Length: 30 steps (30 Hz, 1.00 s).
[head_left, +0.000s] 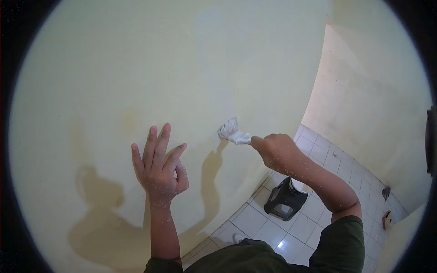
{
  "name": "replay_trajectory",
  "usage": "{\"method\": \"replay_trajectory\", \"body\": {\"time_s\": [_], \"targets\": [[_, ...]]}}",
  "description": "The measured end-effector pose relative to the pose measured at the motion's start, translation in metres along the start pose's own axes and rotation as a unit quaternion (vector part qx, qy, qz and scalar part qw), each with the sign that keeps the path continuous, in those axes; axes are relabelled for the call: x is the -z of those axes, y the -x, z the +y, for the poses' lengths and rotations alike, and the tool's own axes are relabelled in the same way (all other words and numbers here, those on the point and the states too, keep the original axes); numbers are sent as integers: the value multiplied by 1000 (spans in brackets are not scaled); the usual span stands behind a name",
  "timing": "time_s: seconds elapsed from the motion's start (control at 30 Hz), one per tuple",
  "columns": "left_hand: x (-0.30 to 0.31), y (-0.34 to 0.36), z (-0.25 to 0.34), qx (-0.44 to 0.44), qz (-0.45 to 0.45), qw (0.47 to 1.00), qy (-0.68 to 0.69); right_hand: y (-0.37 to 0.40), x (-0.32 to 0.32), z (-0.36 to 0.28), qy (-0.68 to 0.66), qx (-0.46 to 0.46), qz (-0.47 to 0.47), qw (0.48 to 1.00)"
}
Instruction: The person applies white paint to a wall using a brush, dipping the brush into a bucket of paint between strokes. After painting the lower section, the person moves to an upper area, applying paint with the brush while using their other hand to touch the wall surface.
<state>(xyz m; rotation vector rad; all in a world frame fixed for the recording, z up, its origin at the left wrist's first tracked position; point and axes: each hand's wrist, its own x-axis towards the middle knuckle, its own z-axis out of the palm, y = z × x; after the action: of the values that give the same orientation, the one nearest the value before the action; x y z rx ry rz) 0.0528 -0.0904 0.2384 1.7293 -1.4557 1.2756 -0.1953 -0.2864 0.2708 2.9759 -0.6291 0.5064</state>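
A paintbrush (234, 134) coated in white paint has its bristles against the pale yellow wall (114, 68). My right hand (275, 151) is closed around its handle, which the fingers mostly hide. Above the bristles, a faint whitish strip (213, 59) runs up the wall. My left hand (161, 164) is raised in front of the wall to the left of the brush, fingers spread and nothing in it. Small white specks dot both hands and forearms.
On the white tiled floor (268, 227) stands a black stool (286, 200) with a pale container (299, 185) on it, partly behind my right forearm. Small brown objects (387, 220) lie at the far right. A dark object (430, 141) juts in at the right edge.
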Motion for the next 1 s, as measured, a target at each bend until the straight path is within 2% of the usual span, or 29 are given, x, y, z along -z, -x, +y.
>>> {"method": "replay_trajectory", "body": {"time_s": [0.13, 0.27, 0.3, 0.4, 0.43, 0.47, 0.53, 0.63, 0.73, 0.83, 0.97, 1.0], "targets": [[3, 0, 6, 11, -2, 1000, 15, 1, -4, 12, -28, -20, -29, 999], [3, -4, 5, 10, 6, 1000, 21, -3, 46, 6, -48, -47, 0, 998], [3, -5, 6, 11, 7, 1000, 21, -6, 61, 5, -54, -27, 38, 997], [0, -4, 2, 9, 13, 1000, 20, -30, 114, -7, -51, -41, 108, 992], [0, -5, 3, 11, 17, 1000, 21, -41, 130, -8, -68, -26, 163, 984], [1, -5, 3, 16, 12, 1000, 22, -51, 144, -10, -86, -13, 215, 973], [4, -5, 3, 22, -3, 999, 24, -64, 179, -23, -34, -5, 326, 945], [3, -2, 2, 19, -6, 1000, 20, -71, 214, -35, -63, -21, 427, 902], [10, -11, 3, 9, -17, 999, 39, -77, 225, -40, -31, -6, 499, 866], [39, -55, -1, -25, -19, 995, 95, -84, 228, -24, -22, 78, 478, 874], [52, -115, -12, -43, 29, 998, 30, -77, 204, -27, 3, 77, 323, 943], [47, -125, -9, -33, 38, 999, 7, -75, 193, -30, 29, 38, 290, 956]]}}
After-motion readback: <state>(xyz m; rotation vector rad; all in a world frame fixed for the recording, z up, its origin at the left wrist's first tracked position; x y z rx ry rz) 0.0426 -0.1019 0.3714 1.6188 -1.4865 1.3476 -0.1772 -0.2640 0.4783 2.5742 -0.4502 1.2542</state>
